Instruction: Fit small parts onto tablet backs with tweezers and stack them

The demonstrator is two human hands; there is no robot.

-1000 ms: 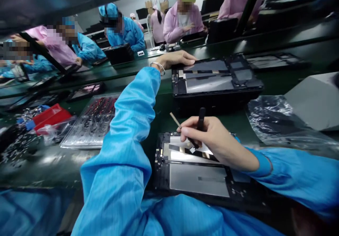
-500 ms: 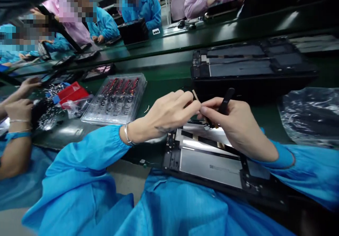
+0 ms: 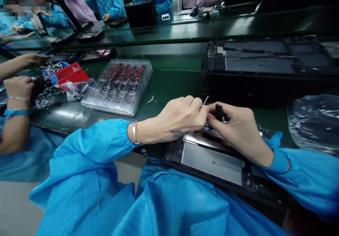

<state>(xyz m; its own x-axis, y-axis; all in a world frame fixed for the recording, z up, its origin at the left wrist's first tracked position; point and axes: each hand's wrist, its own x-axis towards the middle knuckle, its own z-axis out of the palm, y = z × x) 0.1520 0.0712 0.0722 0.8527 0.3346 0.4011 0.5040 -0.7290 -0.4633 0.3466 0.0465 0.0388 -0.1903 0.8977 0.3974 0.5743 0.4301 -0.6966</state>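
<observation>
Over an opened tablet-like device (image 3: pixel 212 163), its silver battery panel showing, my two hands meet at the fingertips. My left hand (image 3: pixel 182 117) is closed in a pinch, and a thin tan strip (image 3: pixel 206 100) pokes up at its fingertips. My right hand (image 3: pixel 238 131) is closed around what look like black tweezers (image 3: pixel 219 111), with their rounded end upward. The tool's tips and the exact spot being worked on are hidden behind the fingers. The upper part of the device is partly covered by both hands.
A clear plastic tray (image 3: pixel 119 87) of small red-and-black parts lies left, beside a red bin (image 3: pixel 71 75). Stacked opened devices (image 3: pixel 259 64) stand behind my hands. A plastic-wrapped bundle (image 3: pixel 315 123) sits right. A co-worker's hands (image 3: pixel 19 89) work at far left.
The view has shifted, so the bench appears displaced. My hands remain together, lower over the device, and the black tool now points more toward me, showing less of its length.
</observation>
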